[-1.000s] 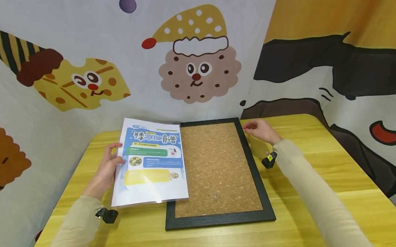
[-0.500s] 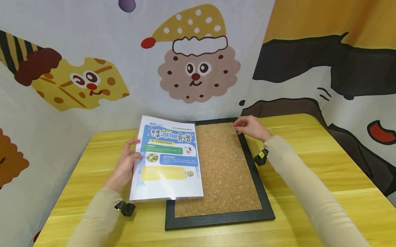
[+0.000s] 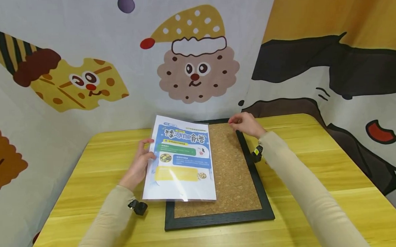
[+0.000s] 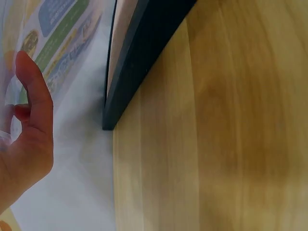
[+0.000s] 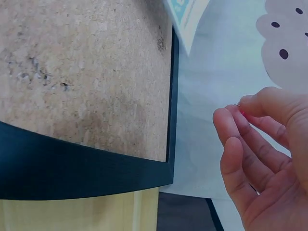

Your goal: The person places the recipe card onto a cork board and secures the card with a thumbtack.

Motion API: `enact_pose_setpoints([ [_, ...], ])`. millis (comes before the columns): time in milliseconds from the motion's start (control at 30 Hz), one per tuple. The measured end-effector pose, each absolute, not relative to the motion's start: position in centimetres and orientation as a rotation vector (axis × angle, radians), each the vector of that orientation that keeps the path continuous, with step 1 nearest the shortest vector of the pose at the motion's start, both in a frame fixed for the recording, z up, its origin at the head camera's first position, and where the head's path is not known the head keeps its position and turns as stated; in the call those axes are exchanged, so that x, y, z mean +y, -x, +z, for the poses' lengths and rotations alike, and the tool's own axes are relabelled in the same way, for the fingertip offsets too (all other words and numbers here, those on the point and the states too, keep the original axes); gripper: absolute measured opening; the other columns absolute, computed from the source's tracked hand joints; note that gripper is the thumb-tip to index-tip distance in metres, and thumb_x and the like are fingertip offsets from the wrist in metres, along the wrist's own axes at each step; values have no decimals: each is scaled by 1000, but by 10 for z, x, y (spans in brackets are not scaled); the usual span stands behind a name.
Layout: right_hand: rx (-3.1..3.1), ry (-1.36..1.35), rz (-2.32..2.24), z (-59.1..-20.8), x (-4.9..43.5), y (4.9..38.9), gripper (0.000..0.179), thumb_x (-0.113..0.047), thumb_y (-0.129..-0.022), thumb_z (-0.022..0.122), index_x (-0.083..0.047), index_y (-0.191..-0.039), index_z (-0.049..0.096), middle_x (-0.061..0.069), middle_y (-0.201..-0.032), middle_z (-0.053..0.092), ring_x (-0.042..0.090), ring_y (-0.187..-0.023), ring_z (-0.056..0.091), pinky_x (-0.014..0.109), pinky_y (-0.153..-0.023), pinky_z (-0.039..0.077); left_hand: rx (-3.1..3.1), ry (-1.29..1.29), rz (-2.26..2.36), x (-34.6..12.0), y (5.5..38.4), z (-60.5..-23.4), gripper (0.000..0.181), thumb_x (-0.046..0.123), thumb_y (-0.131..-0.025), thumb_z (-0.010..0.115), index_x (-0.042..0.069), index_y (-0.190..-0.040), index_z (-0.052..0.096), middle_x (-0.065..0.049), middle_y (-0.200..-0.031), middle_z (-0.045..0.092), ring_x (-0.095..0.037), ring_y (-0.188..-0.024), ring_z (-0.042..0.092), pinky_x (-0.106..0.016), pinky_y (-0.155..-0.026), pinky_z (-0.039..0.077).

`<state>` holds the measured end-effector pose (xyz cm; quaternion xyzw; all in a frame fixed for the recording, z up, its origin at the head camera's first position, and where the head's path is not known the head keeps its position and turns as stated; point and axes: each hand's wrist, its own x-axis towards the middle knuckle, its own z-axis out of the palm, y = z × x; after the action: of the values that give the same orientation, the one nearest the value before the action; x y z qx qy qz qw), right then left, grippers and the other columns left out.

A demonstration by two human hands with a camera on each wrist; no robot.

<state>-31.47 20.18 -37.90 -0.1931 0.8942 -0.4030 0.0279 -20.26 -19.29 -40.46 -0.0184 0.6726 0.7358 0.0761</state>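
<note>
My left hand (image 3: 139,166) grips the left edge of a laminated printed sheet (image 3: 184,187), its thumb in front. The sheet is white with blue, green and yellow blocks, tilted over the left part of a cork board (image 3: 234,173). The board lies on the table in a black frame (image 3: 217,220). Near the frame's far right corner, my right hand (image 3: 247,124) pinches a small red push pin (image 5: 242,112) between thumb and fingertips, its thin metal point just showing. In the left wrist view, curled fingers (image 4: 36,91) hold the clear plastic edge.
The yellow wood-grain table (image 3: 317,177) extends around the board on both sides and in front. A patterned cloth wall (image 3: 144,85) with cartoon figures rises right behind the table's far edge. Small cameras (image 3: 139,207) sit on both wrists.
My left hand has carried the sheet to the right, covering more of the cork. The right hand has moved left, from beside the frame to over the board's far right corner.
</note>
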Motion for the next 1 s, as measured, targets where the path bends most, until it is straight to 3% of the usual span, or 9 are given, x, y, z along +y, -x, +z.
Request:
enact_pose_setpoints([
  [233,2825,619,-1167,-377,194,322,15,-3,-92,61,4,-104,67,14,-90,66,38,-78,62,34,-65,47,1989,61,2209,-178,203,-409,61,-12,-80,42,14,-133,26,-25,-125,46,-20,-87,64,-31,-73,52],
  [433,2829,603,-1134,-376,186,325,18,-3,-93,61,5,-108,67,16,-96,65,26,-79,61,35,-69,50,1976,23,2207,-163,204,-414,61,-13,-78,40,12,-131,24,-26,-124,46,-20,-83,64,-30,-70,51],
  [767,2834,609,-1062,-381,173,326,18,-7,-94,61,4,-107,67,14,-98,64,26,-85,57,38,-72,48,2037,83,2134,-136,206,-418,63,-13,-75,40,7,-132,21,-28,-125,46,-22,-81,63,-30,-69,51],
  [1000,2850,641,-993,-393,155,327,16,-7,-91,65,3,-104,69,11,-94,64,25,-85,57,38,-73,47,2144,127,1965,-119,206,-422,68,-9,-77,45,7,-138,21,-27,-124,48,-31,-96,60,-35,-82,47],
])
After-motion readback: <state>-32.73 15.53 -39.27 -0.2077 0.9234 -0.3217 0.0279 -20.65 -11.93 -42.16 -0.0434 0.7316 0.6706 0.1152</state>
